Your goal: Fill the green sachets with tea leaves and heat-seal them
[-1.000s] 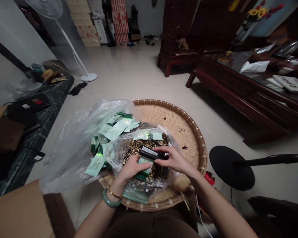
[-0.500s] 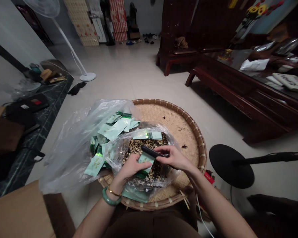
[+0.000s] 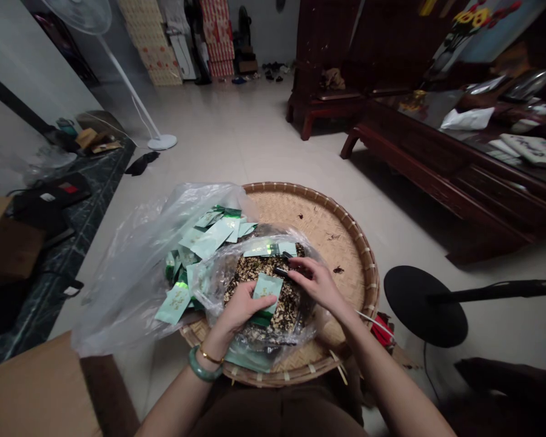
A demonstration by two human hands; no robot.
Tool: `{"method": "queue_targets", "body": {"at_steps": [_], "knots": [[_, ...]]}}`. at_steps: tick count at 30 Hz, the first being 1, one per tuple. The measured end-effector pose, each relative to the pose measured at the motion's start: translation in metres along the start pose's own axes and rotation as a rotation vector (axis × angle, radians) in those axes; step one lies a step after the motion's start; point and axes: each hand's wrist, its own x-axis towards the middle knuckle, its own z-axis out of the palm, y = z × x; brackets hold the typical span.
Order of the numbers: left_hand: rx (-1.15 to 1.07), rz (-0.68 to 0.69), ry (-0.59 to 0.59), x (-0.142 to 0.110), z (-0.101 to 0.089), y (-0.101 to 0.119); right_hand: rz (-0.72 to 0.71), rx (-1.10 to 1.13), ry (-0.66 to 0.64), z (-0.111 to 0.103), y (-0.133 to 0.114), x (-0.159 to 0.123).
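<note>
My left hand [image 3: 242, 308] pinches a pale green sachet [image 3: 267, 285] with gold print and a darker green lower end, thumb across its front. Just right of the sachet's upper edge, my right hand [image 3: 316, 280] grips a black clamp-like handheld sealer [image 3: 281, 272]. Its two tips stand apart, and it does not touch the sachet. Beneath both hands lies a clear plastic bag [image 3: 316, 255] of dark and pale dried loose bits [image 3: 250, 267]. A few flat sachets [image 3: 257, 249] lie across the far side of these bits.
A round woven bamboo tray [image 3: 355, 243] supports the bags. On its left, a large clear bag [image 3: 136, 273] holds a heap of green sachets [image 3: 209, 237]. A white cord [image 3: 368, 317] runs by my right forearm. A black round stand base [image 3: 425, 306] is at right, a cardboard box [image 3: 36, 388] at lower left.
The sealer has come away from the sachet's upper edge, moving right and slightly up with my right hand. My left hand still holds the sachet, its front now uncovered.
</note>
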Motion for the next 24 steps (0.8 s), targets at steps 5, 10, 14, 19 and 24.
{"method": "queue_targets", "body": {"at_steps": [5, 10, 14, 19, 24], "knots": [[-0.059, 0.091, 0.043, -0.002, 0.003, 0.008, 0.019, 0.247, -0.029, 0.03, -0.026, -0.003], [-0.048, 0.161, 0.162, -0.002, 0.0, 0.01, -0.03, 0.245, -0.093, 0.028, -0.032, -0.005], [-0.025, 0.245, 0.229, -0.002, 0.001, 0.008, -0.008, 0.226, -0.136, 0.022, -0.036, -0.007], [-0.145, 0.229, 0.217, -0.002, 0.002, 0.008, 0.134, 0.334, -0.139, 0.03, -0.034, -0.007], [-0.206, 0.14, 0.132, -0.004, -0.007, 0.011, 0.324, 0.512, -0.234, 0.023, -0.036, -0.003]]}}
